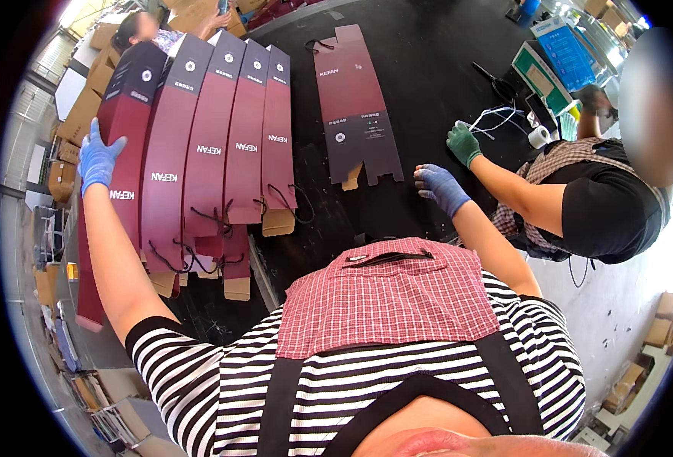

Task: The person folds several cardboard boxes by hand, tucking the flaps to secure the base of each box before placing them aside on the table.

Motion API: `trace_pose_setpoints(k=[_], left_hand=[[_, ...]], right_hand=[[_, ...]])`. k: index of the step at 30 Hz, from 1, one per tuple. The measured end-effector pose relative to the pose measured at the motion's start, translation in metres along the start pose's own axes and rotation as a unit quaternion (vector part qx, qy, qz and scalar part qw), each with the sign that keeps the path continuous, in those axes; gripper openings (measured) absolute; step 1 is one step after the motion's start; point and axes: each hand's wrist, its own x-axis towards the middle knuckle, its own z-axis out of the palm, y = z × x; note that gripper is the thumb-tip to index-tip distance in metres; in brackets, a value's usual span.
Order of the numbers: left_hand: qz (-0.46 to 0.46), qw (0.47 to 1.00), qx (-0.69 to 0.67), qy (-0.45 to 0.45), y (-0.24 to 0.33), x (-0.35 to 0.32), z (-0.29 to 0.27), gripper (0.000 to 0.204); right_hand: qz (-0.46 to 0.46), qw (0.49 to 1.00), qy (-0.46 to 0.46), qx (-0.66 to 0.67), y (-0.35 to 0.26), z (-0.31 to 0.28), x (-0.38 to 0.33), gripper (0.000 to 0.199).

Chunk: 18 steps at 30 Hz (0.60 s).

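In a blue glove, my left hand (99, 158) lies with spread fingers against the leftmost tall maroon box (134, 114), thumb and forefinger apart. More upright-printed maroon boxes (207, 141) with black tops and black cord handles lie side by side to its right, several in a row. My right hand (441, 188), also blue-gloved, is over the black table with its fingers loosely extended and nothing seen in them. Nearest to it is a flat, unfolded maroon-and-black carton (358, 107) with a cord at its far end.
A co-worker's green-gloved hand (463, 145) is beside white cords (500, 120) on the black table (443, 84). Scissors (496, 82), a tape roll (539, 137) and a green-edged box (542, 76) are at the right. Another person (172, 36) stands beyond the boxes; cardboard cartons (81, 114) line the left.
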Motion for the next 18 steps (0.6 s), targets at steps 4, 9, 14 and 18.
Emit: trace_pose_setpoints(k=[4, 9, 14, 18], left_hand=[[0.053, 0.974, -0.211, -0.071, -0.060, -0.002, 0.034, 0.082], [0.093, 0.976, -0.188, -0.061, -0.016, -0.008, 0.025, 0.074], [0.177, 0.973, -0.117, 0.094, 0.038, -0.044, -0.004, 0.064], [0.344, 0.891, -0.288, 0.064, 0.145, -0.112, -0.055, 0.055]], right_hand=[[0.002, 0.996, 0.052, -0.073, 0.010, 0.021, 0.041, 0.037], [0.037, 0.991, 0.062, -0.114, 0.010, 0.034, 0.073, 0.022], [0.093, 0.990, 0.009, -0.106, 0.004, 0.050, 0.074, 0.014], [0.037, 0.992, -0.102, 0.064, -0.018, 0.049, 0.055, 0.007]])
